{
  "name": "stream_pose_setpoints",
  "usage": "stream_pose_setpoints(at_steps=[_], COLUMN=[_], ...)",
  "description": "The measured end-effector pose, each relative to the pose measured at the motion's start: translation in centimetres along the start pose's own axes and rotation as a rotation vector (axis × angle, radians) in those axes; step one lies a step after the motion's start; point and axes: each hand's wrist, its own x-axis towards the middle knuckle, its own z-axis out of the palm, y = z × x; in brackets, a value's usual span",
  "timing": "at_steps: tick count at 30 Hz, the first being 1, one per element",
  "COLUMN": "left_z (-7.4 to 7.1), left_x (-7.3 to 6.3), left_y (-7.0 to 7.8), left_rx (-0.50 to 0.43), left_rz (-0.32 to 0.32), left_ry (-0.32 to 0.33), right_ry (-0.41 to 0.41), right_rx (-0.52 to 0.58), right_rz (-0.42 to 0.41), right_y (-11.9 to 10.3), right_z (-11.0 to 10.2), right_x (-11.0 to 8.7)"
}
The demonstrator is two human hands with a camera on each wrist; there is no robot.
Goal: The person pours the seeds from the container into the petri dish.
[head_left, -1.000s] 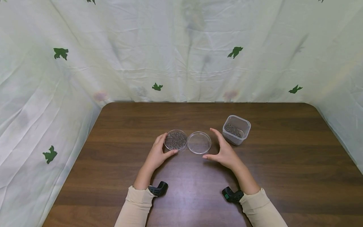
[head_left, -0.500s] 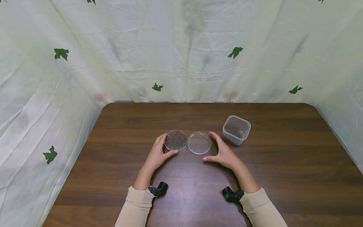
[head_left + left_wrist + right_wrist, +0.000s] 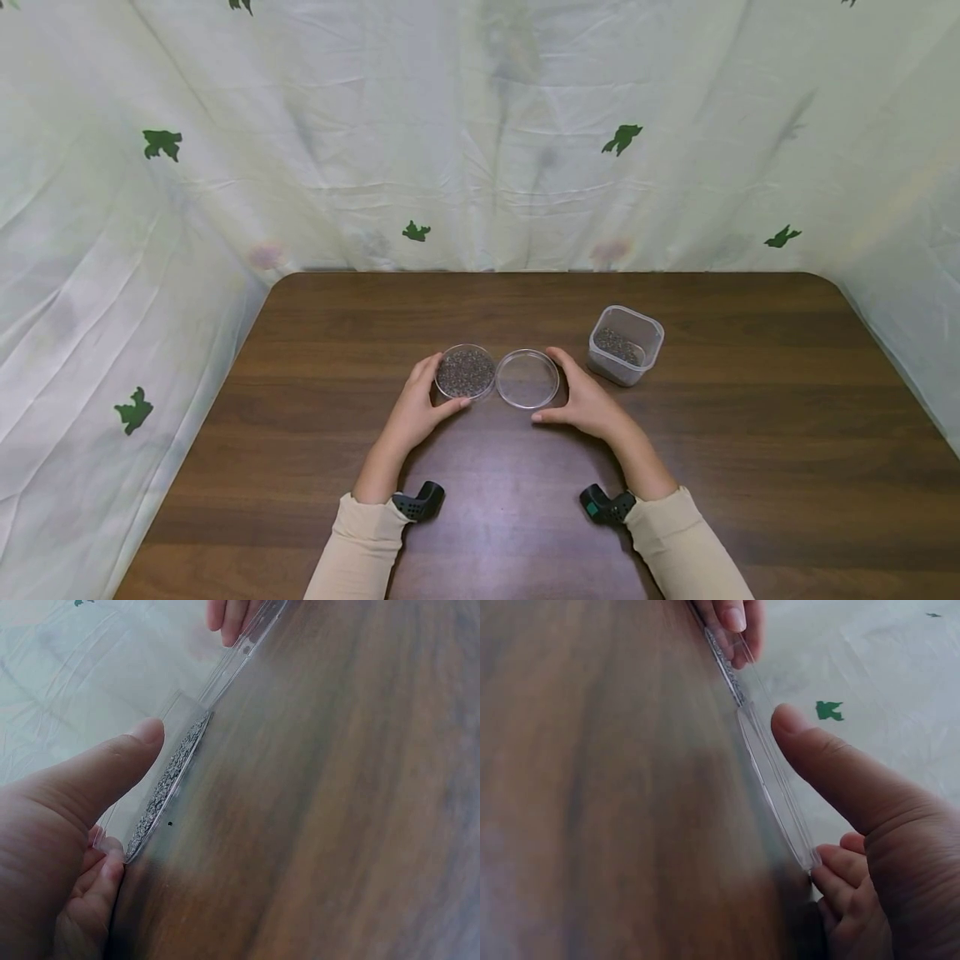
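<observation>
A round clear petri dish (image 3: 465, 372) filled with small speckled grey grains, like chia seeds, lies on the table. My left hand (image 3: 415, 408) holds it, thumb at the near rim and fingers round the far left side. Right beside it, edge to edge, is a clear petri dish lid (image 3: 527, 379) with nothing in it. Around the lid's right side curves my right hand (image 3: 588, 404). In the right wrist view its fingers (image 3: 840, 870) touch the lid's edge, while the thumb stands a little apart from the near rim.
A square clear plastic tub (image 3: 626, 344) with more of the grains stands to the right, behind my right hand. The brown wooden table (image 3: 360, 308) ends at a pale curtain (image 3: 337, 150) with green shapes.
My right hand has moved slightly left, its fingers coming in to the lid's edge. The left hand, the filled dish and the tub have stayed in place.
</observation>
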Motion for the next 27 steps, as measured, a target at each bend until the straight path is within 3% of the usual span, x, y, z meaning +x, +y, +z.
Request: stream_pose_setpoints(at_steps=[17, 27], left_z=[-0.05, -0.15], left_x=[-0.02, -0.08], left_y=[-0.01, 0.18], left_rx=[0.004, 0.002], left_rz=[0.005, -0.007], left_ry=[0.0, -0.007], right_ry=[-0.005, 0.03], right_rx=[-0.083, -0.078], right_rz=[0.008, 0.026], right_y=[-0.4, -0.55], right_z=[0.48, 0.64], right_x=[0.93, 0.74])
